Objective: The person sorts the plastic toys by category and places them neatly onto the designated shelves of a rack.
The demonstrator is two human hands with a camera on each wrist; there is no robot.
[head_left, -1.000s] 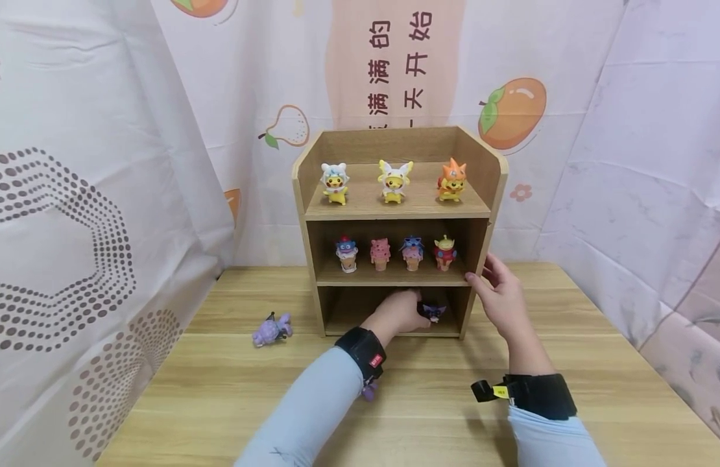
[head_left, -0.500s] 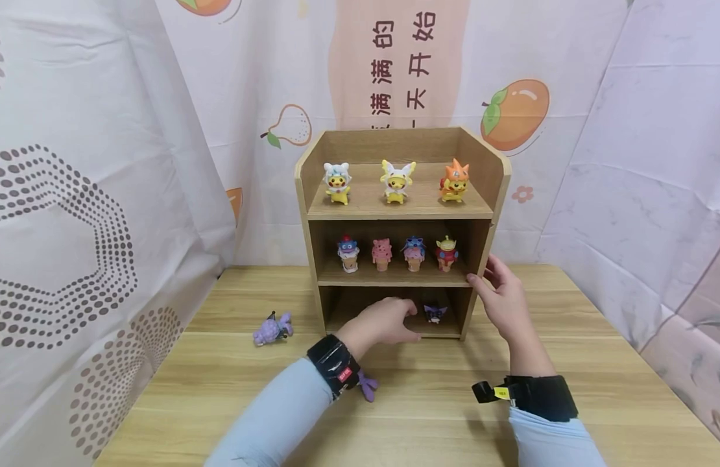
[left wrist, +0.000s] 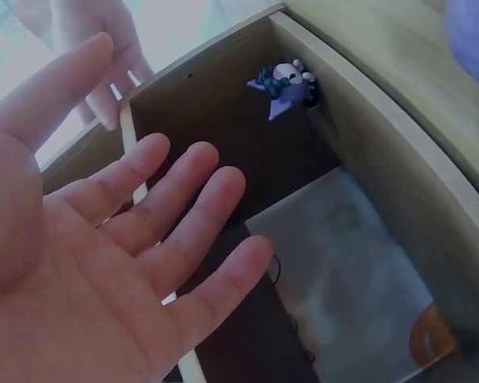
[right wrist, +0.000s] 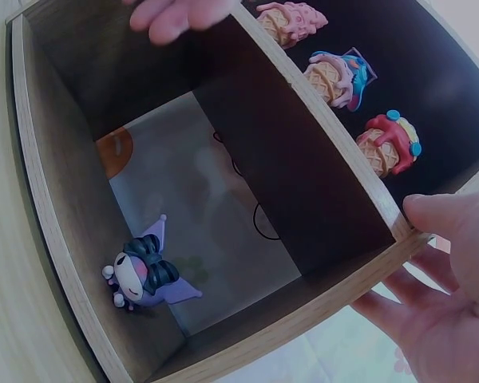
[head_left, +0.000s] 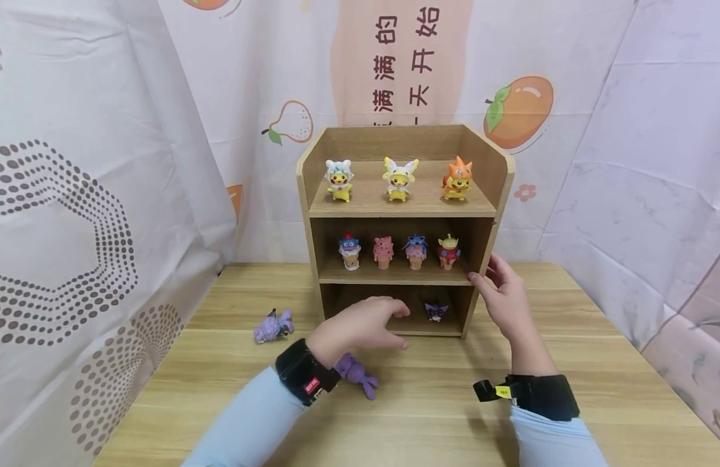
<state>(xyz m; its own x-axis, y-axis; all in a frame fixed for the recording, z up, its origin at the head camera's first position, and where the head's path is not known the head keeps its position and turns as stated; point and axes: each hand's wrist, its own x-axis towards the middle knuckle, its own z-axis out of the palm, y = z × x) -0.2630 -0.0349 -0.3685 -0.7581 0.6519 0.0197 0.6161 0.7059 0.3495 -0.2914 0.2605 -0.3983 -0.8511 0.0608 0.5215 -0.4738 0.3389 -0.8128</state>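
A small three-tier wooden shelf stands on the table. On its bottom tier, toward the right, sits a figurine with purple ears, a white face and a dark bow, upright in the head view. My left hand is in front of that tier, left of the figurine and apart from it, fingers spread loosely and palm empty in the left wrist view. With my right hand I hold the shelf's right side panel, thumb on the front edge near the middle board, fingers along the outer face.
Several ice-cream-cone figurines line the middle tier. Up top stand three yellow figurines in costume hats. Two purple figures lie on the table: one purple figure left of the shelf, another purple figure by my left wrist.
My left hand has let go of the dark-bowed figurine and drawn back out of the bottom tier, to the left and toward me. The right hand keeps its place on the side panel.
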